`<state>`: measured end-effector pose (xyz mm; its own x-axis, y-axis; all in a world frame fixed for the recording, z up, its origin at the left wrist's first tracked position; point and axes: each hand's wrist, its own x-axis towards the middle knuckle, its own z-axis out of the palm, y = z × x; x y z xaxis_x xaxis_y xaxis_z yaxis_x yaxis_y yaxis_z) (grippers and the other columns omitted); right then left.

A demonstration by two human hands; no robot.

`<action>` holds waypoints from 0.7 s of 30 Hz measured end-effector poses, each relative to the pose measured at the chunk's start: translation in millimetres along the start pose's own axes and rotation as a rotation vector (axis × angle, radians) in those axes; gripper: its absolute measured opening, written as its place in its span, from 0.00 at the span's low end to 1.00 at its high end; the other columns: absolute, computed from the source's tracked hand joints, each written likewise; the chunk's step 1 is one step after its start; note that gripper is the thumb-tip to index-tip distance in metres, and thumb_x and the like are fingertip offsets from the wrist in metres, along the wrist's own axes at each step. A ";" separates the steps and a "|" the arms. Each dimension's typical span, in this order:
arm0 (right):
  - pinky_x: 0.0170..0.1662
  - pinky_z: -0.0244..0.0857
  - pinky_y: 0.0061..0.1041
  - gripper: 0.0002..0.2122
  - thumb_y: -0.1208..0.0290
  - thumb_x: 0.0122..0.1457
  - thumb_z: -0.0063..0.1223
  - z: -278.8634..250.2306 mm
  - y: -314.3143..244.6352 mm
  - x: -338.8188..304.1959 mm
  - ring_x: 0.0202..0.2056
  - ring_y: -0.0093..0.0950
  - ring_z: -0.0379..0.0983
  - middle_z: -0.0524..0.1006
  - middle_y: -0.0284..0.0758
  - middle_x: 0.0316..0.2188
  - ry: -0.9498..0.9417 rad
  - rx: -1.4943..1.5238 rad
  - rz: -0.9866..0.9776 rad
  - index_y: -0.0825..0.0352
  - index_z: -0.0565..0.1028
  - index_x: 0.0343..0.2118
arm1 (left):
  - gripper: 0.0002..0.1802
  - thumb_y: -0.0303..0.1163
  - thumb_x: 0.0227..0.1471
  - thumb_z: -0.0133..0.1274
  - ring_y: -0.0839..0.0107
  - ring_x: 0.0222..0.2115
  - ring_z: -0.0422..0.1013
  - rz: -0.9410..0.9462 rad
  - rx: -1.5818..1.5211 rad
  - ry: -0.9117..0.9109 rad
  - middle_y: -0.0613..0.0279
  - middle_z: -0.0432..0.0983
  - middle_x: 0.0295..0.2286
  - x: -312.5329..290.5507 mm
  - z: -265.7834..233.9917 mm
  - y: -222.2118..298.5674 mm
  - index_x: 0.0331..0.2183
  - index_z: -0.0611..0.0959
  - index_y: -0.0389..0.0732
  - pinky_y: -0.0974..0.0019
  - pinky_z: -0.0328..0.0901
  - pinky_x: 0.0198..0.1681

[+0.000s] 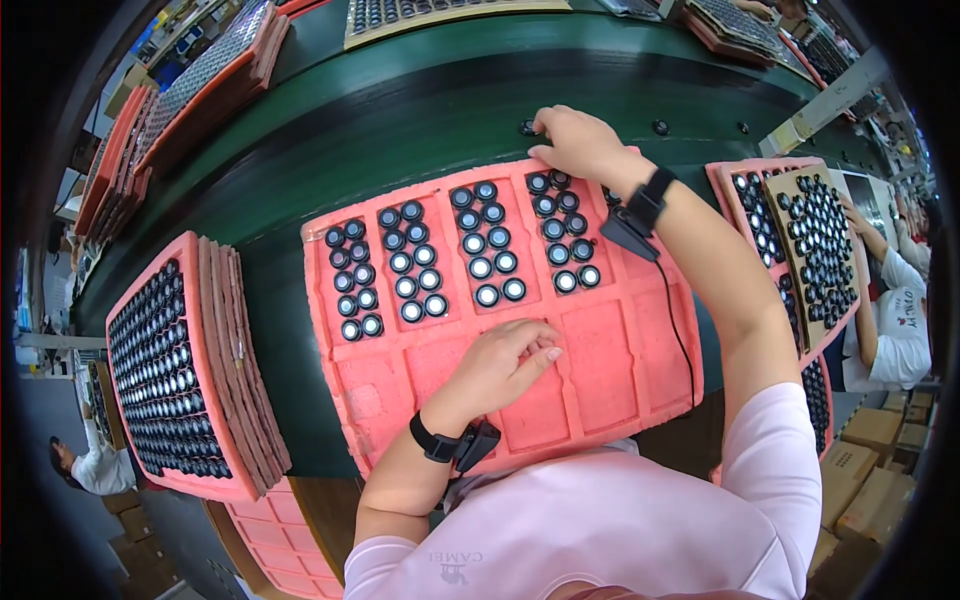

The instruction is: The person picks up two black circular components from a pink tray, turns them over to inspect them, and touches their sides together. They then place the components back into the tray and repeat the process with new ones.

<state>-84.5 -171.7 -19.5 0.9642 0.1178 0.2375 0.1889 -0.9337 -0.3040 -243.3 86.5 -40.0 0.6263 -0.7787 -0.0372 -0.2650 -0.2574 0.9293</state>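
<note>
In front of me lies a pink foam tray with several compartments. Its far row holds small round black parts with pale, shiny centers, set in paired columns. Over the dark green belt just past the tray's far edge, my right hand has its thumb and index finger closing at a small round black part. My left hand hovers over or rests on the near compartments with its fingers curled. Whatever it may hold is hidden. Both wrists carry black straps with small devices; a cable runs down from the right one.
More round black parts lie on the green belt to the right. Filled pink trays are stacked at left and far left. At right stands another filled stack with a brown tray. Other people work at both sides.
</note>
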 end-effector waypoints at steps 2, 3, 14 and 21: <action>0.45 0.69 0.35 0.16 0.61 0.51 0.60 8.4 -1.4 24.8 0.43 0.39 0.75 0.78 0.39 0.37 -0.115 -0.144 0.145 0.65 0.76 0.39 | 0.11 0.29 0.56 0.51 0.65 0.35 0.75 0.003 -0.029 0.019 0.54 0.77 0.34 -0.6 0.4 -2.0 0.41 0.78 0.34 0.67 0.69 0.38; 0.46 0.69 0.35 0.17 0.59 0.52 0.60 11.3 -1.4 33.2 0.45 0.39 0.75 0.78 0.39 0.39 -0.172 -0.214 0.218 0.64 0.76 0.40 | 0.11 0.29 0.56 0.51 0.65 0.35 0.75 0.003 -0.042 0.029 0.54 0.77 0.34 -0.6 -0.1 -2.1 0.41 0.78 0.34 0.67 0.69 0.38; 0.41 0.70 0.40 0.14 0.64 0.51 0.57 -1.1 -40.6 16.2 0.40 0.42 0.76 0.79 0.42 0.35 -0.186 0.054 -0.124 0.66 0.75 0.38 | 0.11 0.31 0.61 0.49 0.71 0.31 0.75 -0.105 -0.646 0.146 0.56 0.77 0.36 -2.0 -6.0 -24.1 0.41 0.78 0.34 0.69 0.71 0.35; 0.42 0.66 0.34 0.12 0.70 0.47 0.59 -44.5 -109.0 -104.9 0.34 0.40 0.74 0.77 0.38 0.29 -0.264 0.099 -0.542 0.67 0.76 0.35 | 0.10 0.29 0.60 0.50 0.72 0.27 0.77 -0.161 -0.940 0.382 0.55 0.79 0.34 4.9 -3.1 -10.2 0.41 0.77 0.34 0.71 0.73 0.29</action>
<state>-214.6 -97.3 29.8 0.7370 0.6592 0.1495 0.6699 -0.6830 -0.2912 -235.3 87.1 -48.5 0.8389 -0.4979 -0.2200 0.4212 0.3377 0.8418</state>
